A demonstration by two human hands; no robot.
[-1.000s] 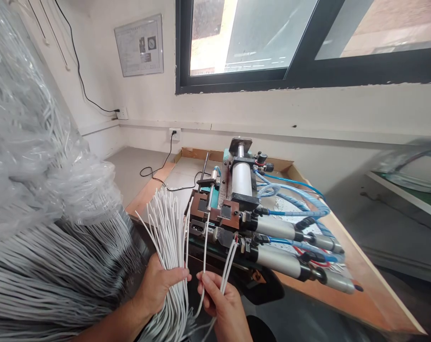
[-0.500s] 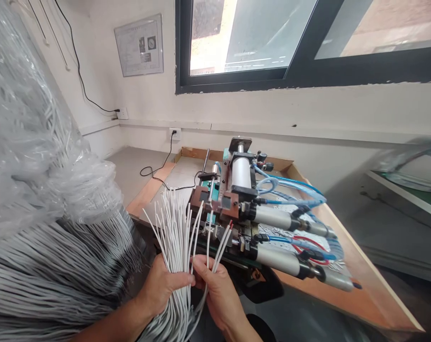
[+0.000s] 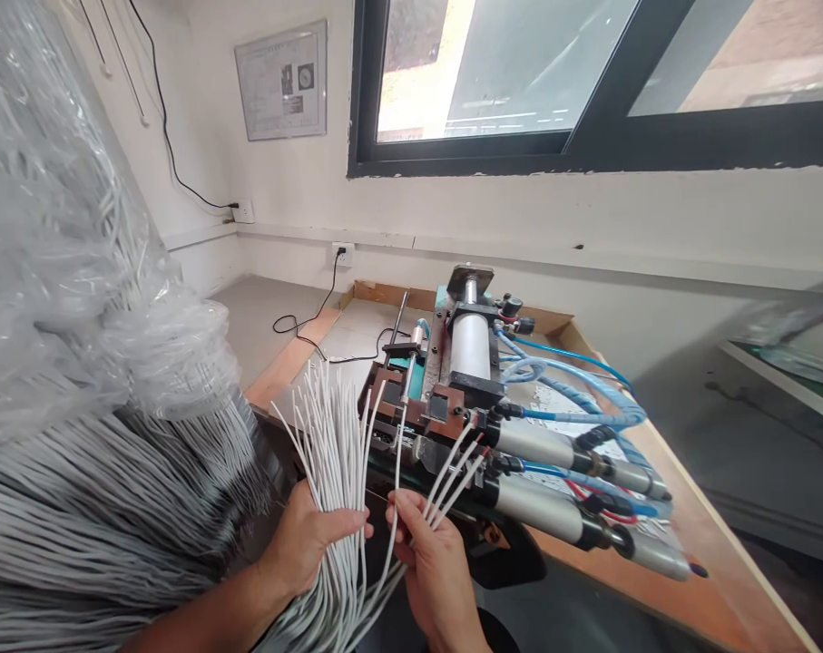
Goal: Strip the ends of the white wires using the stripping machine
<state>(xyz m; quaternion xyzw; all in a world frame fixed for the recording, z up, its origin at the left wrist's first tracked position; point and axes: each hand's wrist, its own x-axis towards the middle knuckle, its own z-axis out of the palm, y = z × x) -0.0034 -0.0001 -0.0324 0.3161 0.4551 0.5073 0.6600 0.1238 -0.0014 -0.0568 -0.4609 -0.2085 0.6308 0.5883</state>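
A thick bundle of white cables (image 3: 333, 444) stands upright in my left hand (image 3: 316, 535), whose thumb lies across its front. My right hand (image 3: 435, 553), just to the right, is closed on several separate white cables (image 3: 448, 481). One of these rises nearly straight from between thumb and finger; the others lean right, with reddish tips. Behind the hands sits a pneumatic machine (image 3: 445, 399) with silver cylinders and brown blocks. The single upright cable's tip reaches in front of its brown blocks. Fingers of both hands are partly hidden behind the cables.
Plastic-wrapped grey cable bundles (image 3: 112, 508) fill the left side. The machine stands in a shallow wooden-edged tray (image 3: 710, 553), with blue air hoses (image 3: 588, 417) at its right. A black power cord (image 3: 302, 326) runs to a wall socket. A shelf (image 3: 785, 381) juts out at right.
My right hand has moved right, away from the bundle, and the red-tipped cables in it now lean further right. My left hand stays on the bundle. The view has shifted slightly.
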